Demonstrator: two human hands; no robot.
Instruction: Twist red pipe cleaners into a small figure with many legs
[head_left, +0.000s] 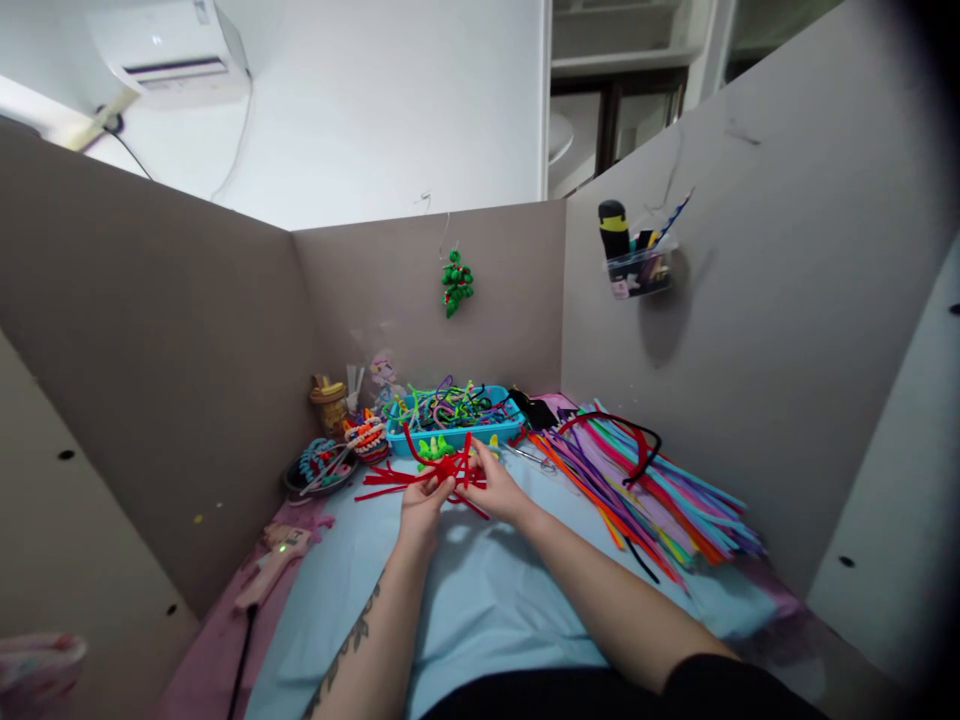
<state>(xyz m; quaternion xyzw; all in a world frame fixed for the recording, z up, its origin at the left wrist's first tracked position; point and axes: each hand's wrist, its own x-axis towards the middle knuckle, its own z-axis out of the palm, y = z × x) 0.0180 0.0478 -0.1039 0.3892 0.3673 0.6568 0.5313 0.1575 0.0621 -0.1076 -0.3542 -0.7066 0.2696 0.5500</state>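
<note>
Several red pipe cleaners (386, 480), joined at a middle knot with their ends fanning out, are held up above the blue cloth. My left hand (424, 500) pinches the bunch from below near its middle. On the other side, my right hand (495, 485) grips one or more of the red stems, with one end standing up beside the fingers. Just behind the hands sit green and yellow pipe-cleaner pieces (437, 449), partly hidden by the red bunch. Metal scissors or pliers (529, 456) lie to the right of them.
A blue basket (401, 440) of curled pipe cleaners stands at the back. Many coloured pipe cleaners (660, 490) spread over the right side. A dark bowl (330, 485) and a glue gun (274, 570) with a cord are at left. Grey partitions (502, 300) enclose the table.
</note>
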